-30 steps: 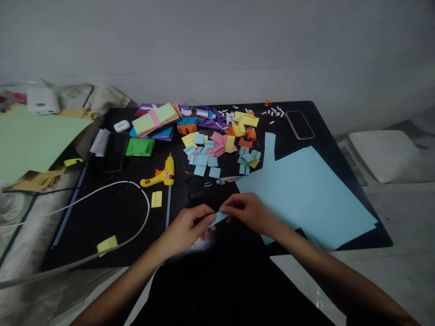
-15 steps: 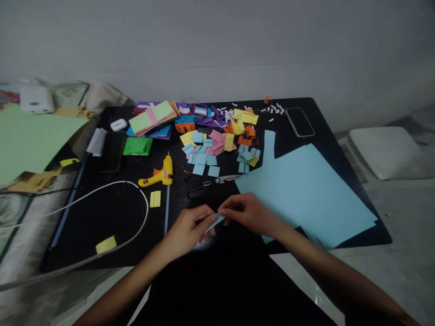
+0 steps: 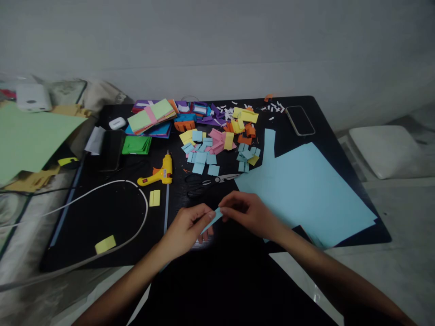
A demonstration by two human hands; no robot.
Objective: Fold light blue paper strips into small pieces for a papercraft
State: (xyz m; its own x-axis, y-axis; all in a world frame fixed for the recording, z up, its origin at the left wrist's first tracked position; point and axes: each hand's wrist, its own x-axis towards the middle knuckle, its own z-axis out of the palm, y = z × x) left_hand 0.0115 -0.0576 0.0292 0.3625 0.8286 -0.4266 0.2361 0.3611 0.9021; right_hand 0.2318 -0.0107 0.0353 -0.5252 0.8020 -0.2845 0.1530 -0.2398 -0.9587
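Between my two hands, over the near edge of the black table, is a light blue paper strip (image 3: 213,219). My left hand (image 3: 186,228) pinches it with thumb and fingers along its lower part. The fingertips of my right hand (image 3: 246,212) grip its upper right end. Just beyond my hands lie scissors (image 3: 220,179) with dark handles. Several small folded light blue paper pieces (image 3: 201,157) lie farther back, mixed with pink paper pieces (image 3: 217,141) and yellow ones. Large light blue sheets (image 3: 306,194) spread out to the right, partly behind my right forearm.
A yellow glue gun (image 3: 159,172) lies left of the scissors. A white cable (image 3: 146,217) loops over the table's left side. At the back are stacked coloured papers (image 3: 152,117), white scraps (image 3: 228,114) and a phone (image 3: 299,121). Green paper (image 3: 137,145) sits at left.
More of the blue strip shows between my fingers, and my right hand has shifted very slightly rightward. Both hands keep their hold; the view has shifted a little.
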